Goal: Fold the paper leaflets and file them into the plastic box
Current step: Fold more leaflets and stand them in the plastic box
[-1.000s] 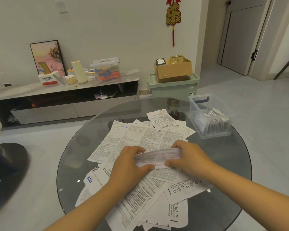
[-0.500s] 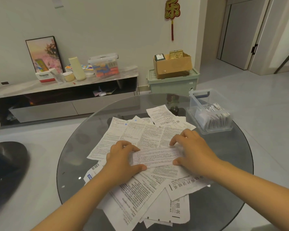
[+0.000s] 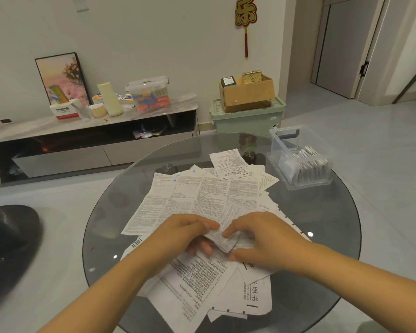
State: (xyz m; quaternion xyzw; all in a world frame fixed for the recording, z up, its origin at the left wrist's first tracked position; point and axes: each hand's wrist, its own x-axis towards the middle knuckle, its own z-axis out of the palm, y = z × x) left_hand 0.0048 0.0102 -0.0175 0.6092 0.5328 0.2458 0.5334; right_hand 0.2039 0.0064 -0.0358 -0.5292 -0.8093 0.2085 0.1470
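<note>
Small folded leaflet (image 3: 222,233) held between both hands, just above the paper pile at the near middle of the table (image 3: 322,212). Tilted, one corner pointing down toward the near side; printed text visible on its upper face.

Left hand (image 3: 185,234): fingers curled, pinching the leaflet's left edge, thumb underneath. Right hand (image 3: 262,239): fingers bent, fingertips on the leaflet's right part, thumb lower at its near edge; grips it too. The two hands sit close together, almost touching, with the leaflet between them.

Beneath: loose pile of unfolded leaflets (image 3: 197,195), overlapping, spread from the far middle of the table to the near edge. One large multi-column sheet lies far of the hands; a sheet with big printed characters (image 3: 250,294) lies near right, partly under the right wrist.

Plastic box (image 3: 300,157): clear, open-topped, on the far right of the table, well apart from the hands. Folded leaflets (image 3: 310,169) stand inside in a row, filling the nearer part.

Table is round, dark glass. Beyond it, a low media shelf (image 3: 94,131) along the far wall with clutter on top; a green bin (image 3: 247,118) carrying a cardboard box (image 3: 247,94) to its right.
</note>
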